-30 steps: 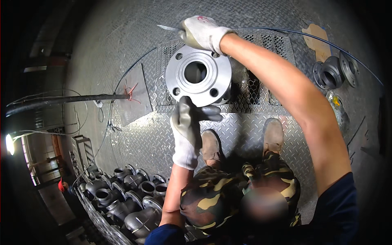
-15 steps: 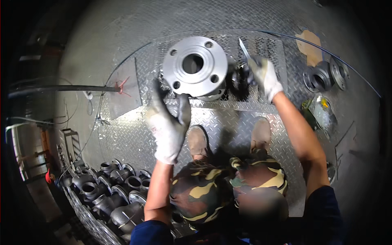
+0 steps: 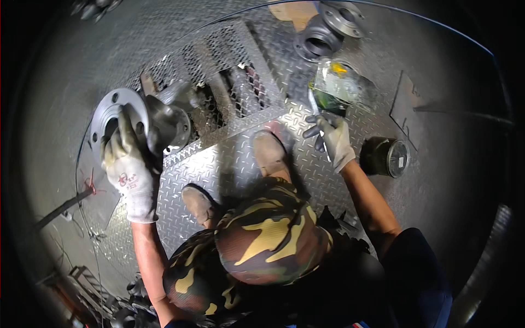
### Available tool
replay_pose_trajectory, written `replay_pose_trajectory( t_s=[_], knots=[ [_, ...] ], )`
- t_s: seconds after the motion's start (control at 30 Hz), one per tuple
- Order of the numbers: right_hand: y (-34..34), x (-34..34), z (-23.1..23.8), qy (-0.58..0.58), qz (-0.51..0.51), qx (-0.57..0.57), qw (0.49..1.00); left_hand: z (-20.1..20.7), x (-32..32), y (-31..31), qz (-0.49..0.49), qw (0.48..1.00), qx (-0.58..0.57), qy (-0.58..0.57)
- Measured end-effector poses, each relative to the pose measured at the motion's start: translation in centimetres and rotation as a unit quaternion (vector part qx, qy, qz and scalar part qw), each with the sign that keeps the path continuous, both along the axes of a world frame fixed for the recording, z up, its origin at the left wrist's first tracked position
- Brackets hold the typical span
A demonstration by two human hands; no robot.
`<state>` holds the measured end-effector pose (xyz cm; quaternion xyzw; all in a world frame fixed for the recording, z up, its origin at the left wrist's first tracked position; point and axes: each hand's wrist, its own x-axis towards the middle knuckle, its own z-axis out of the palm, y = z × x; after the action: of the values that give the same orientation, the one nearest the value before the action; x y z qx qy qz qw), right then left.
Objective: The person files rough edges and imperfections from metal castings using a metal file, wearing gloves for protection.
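On the left stands a grey flanged valve body (image 3: 164, 127), its round face with bolt holes turned up and tilted. My left hand (image 3: 131, 169), in a white and grey work glove, is closed over the near edge of that flange, fingers reaching to the central bore. The thumb is hidden. Off to the right, my gloved right hand (image 3: 336, 141) is closed around a slim, pointed metal blade (image 3: 313, 101) that sticks out past the fingers. A clear plastic bag (image 3: 342, 82) with something yellow and green lies just beyond this hand.
A metal mesh grate (image 3: 249, 52) lies on the chequered floor plate. Dark flanged castings (image 3: 320, 42) sit at the far right beside cardboard (image 3: 301, 13). A round dark can (image 3: 385, 157) stands near my right forearm. More castings (image 3: 136, 306) crowd the lower left. A cable (image 3: 426, 19) crosses the far side.
The view has swung right, so everything sits further left. My left hand has gone from beside the flange to gripping it. My right hand, still holding the blade, has moved right, away from the valve body.
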<state>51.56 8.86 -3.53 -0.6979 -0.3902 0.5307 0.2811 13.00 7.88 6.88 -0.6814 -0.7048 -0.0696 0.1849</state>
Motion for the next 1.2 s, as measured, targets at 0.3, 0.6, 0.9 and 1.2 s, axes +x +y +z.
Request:
replay_pose_trajectory(
  t_s=[0.3,0.6,0.9,1.2],
  knots=[
    [1.6,5.1,-2.2,0.060,-0.133,0.011,0.989,0.1,1.0,-0.3,-0.027,0.998,0.048,0.038],
    [3.5,5.1,-3.6,0.075,-0.157,-0.014,0.985,0.6,0.7,0.0,-0.034,0.999,0.025,0.026],
    [3.2,5.8,-3.0,0.063,-0.126,-0.011,0.990,0.5,0.9,0.3,-0.016,0.998,0.004,0.067],
    [4.2,2.7,-2.5,0.085,-0.095,0.065,0.990,-0.8,-0.9,0.8,-0.011,0.998,-0.016,0.062]
  ],
)
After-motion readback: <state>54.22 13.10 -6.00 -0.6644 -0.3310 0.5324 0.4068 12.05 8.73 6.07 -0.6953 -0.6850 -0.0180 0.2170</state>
